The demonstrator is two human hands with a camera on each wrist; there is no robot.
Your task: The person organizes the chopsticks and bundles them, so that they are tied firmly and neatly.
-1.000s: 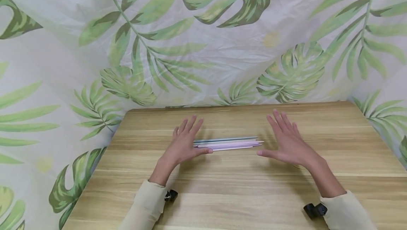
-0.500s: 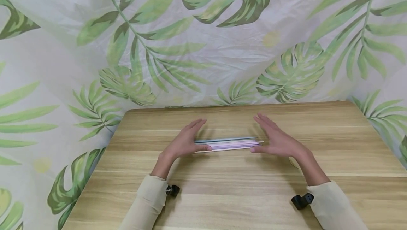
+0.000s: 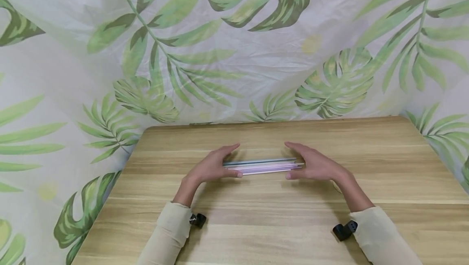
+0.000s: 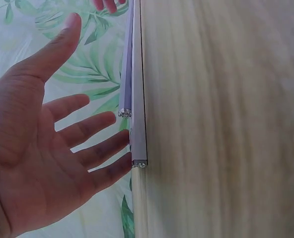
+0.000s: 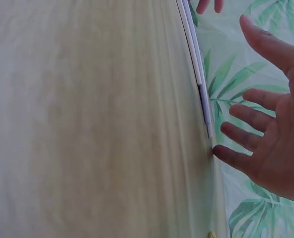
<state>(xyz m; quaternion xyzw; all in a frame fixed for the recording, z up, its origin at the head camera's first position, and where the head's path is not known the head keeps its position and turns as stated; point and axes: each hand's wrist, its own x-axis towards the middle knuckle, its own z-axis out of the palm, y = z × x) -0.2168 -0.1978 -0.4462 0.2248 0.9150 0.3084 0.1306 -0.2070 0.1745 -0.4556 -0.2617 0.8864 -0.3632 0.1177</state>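
Several slim sticks (image 3: 264, 168), bluish, white and lilac, lie together on the desk (image 3: 264, 220)! Left hand (image 3: 213, 167) at their left end, fingers and thumb spread apart; right hand (image 3: 316, 165) at their right, likewise apart. Touching the sticks? Can't tell. Beyond them, leaf-print cloth (image 3: 256, 57)!

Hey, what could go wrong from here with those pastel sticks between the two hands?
Two risks, I'd guess. The slim blue, white and lilac sticks have staggered ends, so if the bare left hand and bare right hand squeeze inward, some might slip or get missed. And the thin yellowish curved thing near the right hand might be knocked across the wood-grain table.
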